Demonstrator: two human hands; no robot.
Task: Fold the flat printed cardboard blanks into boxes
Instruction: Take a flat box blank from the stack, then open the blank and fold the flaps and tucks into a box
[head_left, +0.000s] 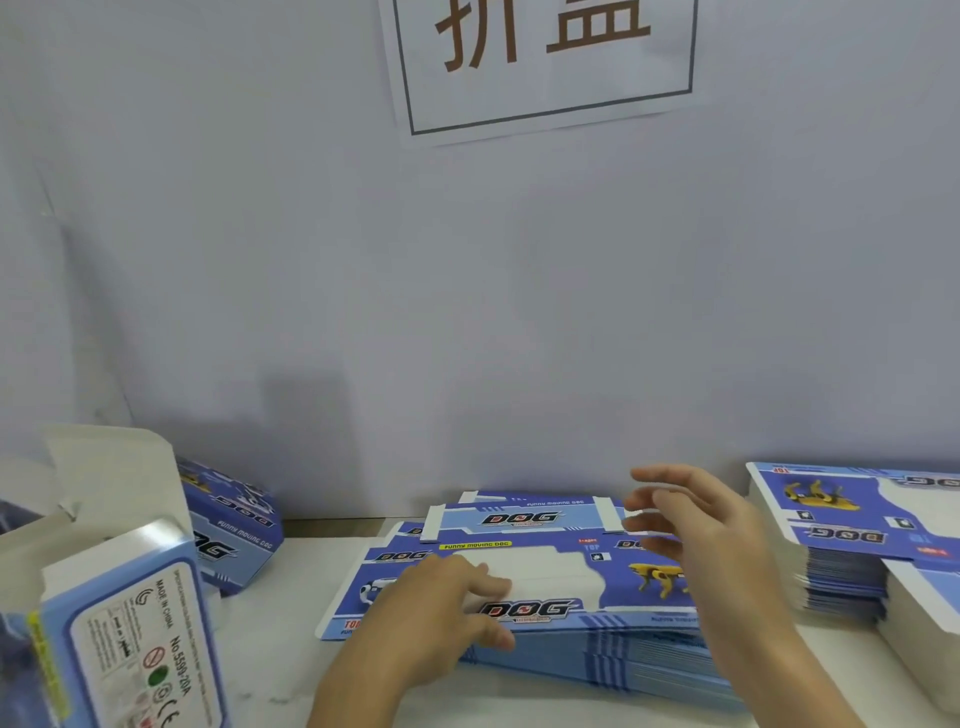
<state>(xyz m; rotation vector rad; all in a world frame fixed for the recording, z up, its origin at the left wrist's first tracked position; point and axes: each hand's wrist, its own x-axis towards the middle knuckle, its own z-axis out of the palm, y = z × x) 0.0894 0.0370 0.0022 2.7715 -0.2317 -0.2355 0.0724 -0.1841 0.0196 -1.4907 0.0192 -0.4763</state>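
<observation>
Two folded boxes (228, 525) sat at your left; the thick stack of blanks (571, 639) lay before you, barely started. Your left hand (441, 608) pressed flat on the top blank (540, 571); right hand (696, 525) hovered above it, fingers spread, empty.

Boxes, piles, hands and a sign

There are two hands: the left hand (447, 608) and the right hand (696, 525). Two folded boxes (130, 623) (234, 525) sit on the left. Two piles of flat blanks (545, 613) (841, 535) lie on the table. One paper sign (545, 57) hangs on the wall.
</observation>
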